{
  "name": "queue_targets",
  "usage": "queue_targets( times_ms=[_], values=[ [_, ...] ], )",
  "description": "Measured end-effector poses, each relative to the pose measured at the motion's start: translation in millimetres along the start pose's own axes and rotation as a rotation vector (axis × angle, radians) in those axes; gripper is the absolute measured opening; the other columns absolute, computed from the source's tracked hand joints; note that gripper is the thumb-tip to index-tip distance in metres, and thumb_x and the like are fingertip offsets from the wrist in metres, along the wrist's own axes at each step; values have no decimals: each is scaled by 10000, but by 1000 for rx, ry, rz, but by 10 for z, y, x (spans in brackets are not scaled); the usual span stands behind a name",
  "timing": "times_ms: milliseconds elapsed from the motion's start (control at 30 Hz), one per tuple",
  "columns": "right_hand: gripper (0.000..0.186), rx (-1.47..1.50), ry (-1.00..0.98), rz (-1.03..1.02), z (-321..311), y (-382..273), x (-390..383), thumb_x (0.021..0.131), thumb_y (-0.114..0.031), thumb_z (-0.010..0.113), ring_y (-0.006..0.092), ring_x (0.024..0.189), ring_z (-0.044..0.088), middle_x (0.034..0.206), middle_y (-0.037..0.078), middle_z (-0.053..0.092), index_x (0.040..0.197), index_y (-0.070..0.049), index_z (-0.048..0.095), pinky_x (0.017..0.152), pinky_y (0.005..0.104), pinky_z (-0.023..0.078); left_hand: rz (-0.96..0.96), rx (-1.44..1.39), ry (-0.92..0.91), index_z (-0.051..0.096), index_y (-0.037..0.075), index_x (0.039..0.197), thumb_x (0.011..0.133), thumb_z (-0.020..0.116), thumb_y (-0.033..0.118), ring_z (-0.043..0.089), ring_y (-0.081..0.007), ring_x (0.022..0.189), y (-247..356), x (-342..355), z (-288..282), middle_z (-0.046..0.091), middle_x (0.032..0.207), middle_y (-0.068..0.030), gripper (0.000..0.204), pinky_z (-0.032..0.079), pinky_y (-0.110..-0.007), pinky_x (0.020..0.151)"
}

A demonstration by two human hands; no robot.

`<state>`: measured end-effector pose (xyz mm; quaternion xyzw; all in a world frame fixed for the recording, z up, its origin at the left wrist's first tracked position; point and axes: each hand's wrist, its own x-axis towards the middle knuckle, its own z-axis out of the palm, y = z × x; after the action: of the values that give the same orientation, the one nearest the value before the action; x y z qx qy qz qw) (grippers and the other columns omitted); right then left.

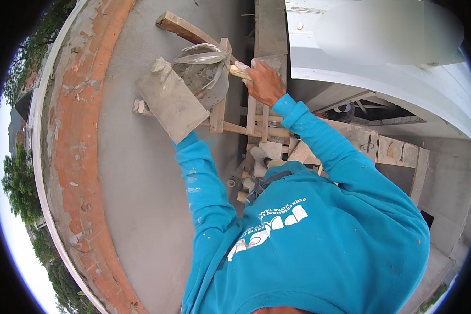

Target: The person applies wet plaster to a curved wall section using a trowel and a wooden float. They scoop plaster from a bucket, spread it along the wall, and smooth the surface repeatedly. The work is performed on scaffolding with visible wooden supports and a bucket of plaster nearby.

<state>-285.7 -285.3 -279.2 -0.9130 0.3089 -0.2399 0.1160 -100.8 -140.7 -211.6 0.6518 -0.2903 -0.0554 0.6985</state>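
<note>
Fingers (254,73) of my right hand (266,86) are curled snugly around the pale wooden handle (239,72) of a tool, and through the head camera I see it reaching toward the rim of a round bucket (221,94); the tool's far end is too hard to make out. My left hand is hidden behind a flat grey board (180,107), with only the blue left sleeve (191,162) running up to its lower edge, so I cannot tell how those fingers stand or what they hold. On the board, a lump of wet-looking mortar (165,72) sits toward the upper end, and the board itself tilts just beside the bucket, overlapping its lower left side in my view. More grey mortar shows inside the bucket. I have a wooden post (218,115) standing beside the bucket and a thick beam (186,27) slanting above it. Left of the board spreads a smooth grey surface (128,157), bordered by a curved orange strip (86,131).
</note>
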Motion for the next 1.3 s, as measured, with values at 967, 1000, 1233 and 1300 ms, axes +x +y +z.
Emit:
queue_targets(
  times_ms=[967,1000,1233,1300],
  values=[
    [322,391,495,-127,-361,-821,361,899,-98,637,313,1113,587,1175,149,626,1214,-32,658,974,438,462,-514,-555,291,363,88,1474,1035,441,348,493,-327,1288,174,-1919,-921,462,1446,-155,517,411,-442,1089],
    [323,439,453,-116,-348,-895,271,912,-79,615,306,1107,597,1173,151,627,1229,-27,649,971,433,469,-548,-575,319,369,87,1469,1034,443,346,497,-326,1282,174,-2005,-942,467,1439,-155,512,413,-439,1084],
    [324,759,-21,-214,-3,-1613,-70,964,-105,540,337,1106,579,1223,185,598,1262,1,610,965,435,446,-470,-564,699,411,78,1432,1028,455,334,520,-320,1240,264,-2661,-1330,502,1389,-152,480,428,-423,1050],
    [345,802,-120,-263,74,-1863,-46,960,-116,540,343,1123,567,1245,189,584,1279,0,599,977,445,436,-419,-543,828,422,76,1421,1026,459,330,527,-318,1228,359,-2846,-1474,512,1375,-152,471,432,-419,1040]
  ],
)
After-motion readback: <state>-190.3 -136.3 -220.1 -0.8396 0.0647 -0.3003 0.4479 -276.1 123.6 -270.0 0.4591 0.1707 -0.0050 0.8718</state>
